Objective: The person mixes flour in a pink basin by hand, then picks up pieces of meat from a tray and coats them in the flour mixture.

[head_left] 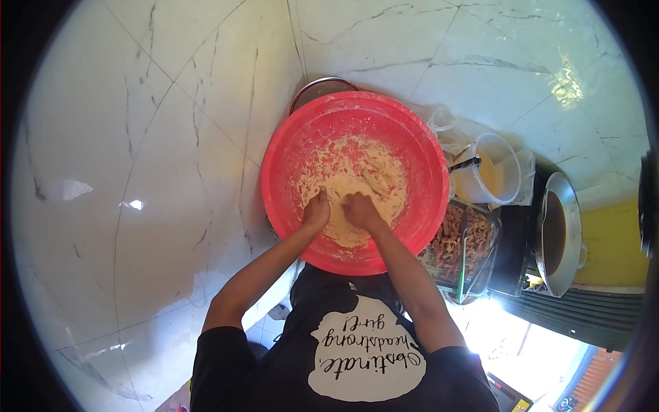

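Observation:
Both my hands are down in a wide red plastic basin (425,147) that holds loose, pale flour (350,230). My left hand (317,210) sits left of the basin's middle, thumb raised and fingers curled down at the flour. Just beside it, my right hand (362,211) is bent into a fist-like shape against the flour. What either hand holds, if anything, is hidden. Beyond my right hand lie a few flour-coated strips (375,181), apart from the fingers. Flour dust also clings to the basin's inner wall.
Right of the basin stand a clear tub (509,172) of yellowish liquid with a black handle in it, and a glass dish (473,240) of brown pieces with green-handled tongs (463,271). Farther right is a metal pan (568,233) of dark liquid. Marbled tile walls (171,137) rise close by.

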### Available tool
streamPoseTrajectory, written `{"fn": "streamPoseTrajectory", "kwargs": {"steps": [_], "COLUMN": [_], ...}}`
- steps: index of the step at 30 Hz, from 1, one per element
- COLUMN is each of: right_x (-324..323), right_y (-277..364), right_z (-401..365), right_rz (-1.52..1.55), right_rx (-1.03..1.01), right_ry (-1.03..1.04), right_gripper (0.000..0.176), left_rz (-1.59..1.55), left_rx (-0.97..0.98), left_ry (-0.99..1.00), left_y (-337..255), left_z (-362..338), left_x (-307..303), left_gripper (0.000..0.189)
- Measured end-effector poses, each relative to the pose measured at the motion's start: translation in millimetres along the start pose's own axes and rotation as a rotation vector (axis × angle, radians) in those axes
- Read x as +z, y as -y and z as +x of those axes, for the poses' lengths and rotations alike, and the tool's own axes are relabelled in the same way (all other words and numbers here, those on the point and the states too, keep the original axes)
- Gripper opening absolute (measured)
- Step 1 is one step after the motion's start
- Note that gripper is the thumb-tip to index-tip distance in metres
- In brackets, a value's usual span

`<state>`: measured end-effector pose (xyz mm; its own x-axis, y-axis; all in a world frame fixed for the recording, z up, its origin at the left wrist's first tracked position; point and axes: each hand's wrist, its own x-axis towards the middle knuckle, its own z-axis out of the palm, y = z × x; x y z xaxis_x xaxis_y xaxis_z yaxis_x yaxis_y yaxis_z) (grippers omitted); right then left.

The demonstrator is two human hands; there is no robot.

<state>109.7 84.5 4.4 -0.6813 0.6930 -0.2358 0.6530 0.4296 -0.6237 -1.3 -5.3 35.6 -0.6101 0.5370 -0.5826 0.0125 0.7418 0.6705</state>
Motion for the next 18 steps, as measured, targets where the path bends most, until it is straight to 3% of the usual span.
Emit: {"fn": "streamPoseTrajectory", "kwargs": {"steps": [2,3,5,7,9,10,12,15,17,18], "right_x": [5,3,-5,-26,-41,-46,-48,-40,-39,-34], "right_y": [9,15,29,28,19,13,0,-14,0,5], "right_z": [-9,-14,-23,-27,-25,-22,-20,-17,-19,-19], "right_rz": [-0.117,-0.117,-0.142,-0.059,0.023,-0.029,-0.076,-0.338,0.002,0.002], "right_rx": [-0.19,-0.186,-0.06,-0.05,-0.037,0.067,0.177,0.268,0.404,0.407], "right_ry": [0.311,0.315,0.581,0.619,0.656,0.566,0.469,0.32,0.483,0.478], "right_gripper": [0.027,0.027,0.03,0.029,0.029,0.031,0.032,0.036,0.036,0.036], "left_rz": [-0.027,-0.052,-0.034,-0.022,-0.276,-0.278,-0.57,-0.665,-0.582,-0.503], "left_rx": [0.023,0.041,0.026,0.01,-0.038,-0.04,-0.287,-0.314,-0.377,-0.448], "left_ry": [0.015,0.03,0.038,0.046,0.085,0.089,0.293,0.358,0.356,0.351], "left_y": [2,4,5,9,24,31,43,64,10,-10], "left_z": [1,-1,0,5,18,25,40,50,-1,-21], "left_x": [2,3,2,5,14,17,26,60,39,31], "left_gripper": [0.063,0.063,0.063,0.063,0.064,0.064,0.065,0.066,0.068,0.069]}}
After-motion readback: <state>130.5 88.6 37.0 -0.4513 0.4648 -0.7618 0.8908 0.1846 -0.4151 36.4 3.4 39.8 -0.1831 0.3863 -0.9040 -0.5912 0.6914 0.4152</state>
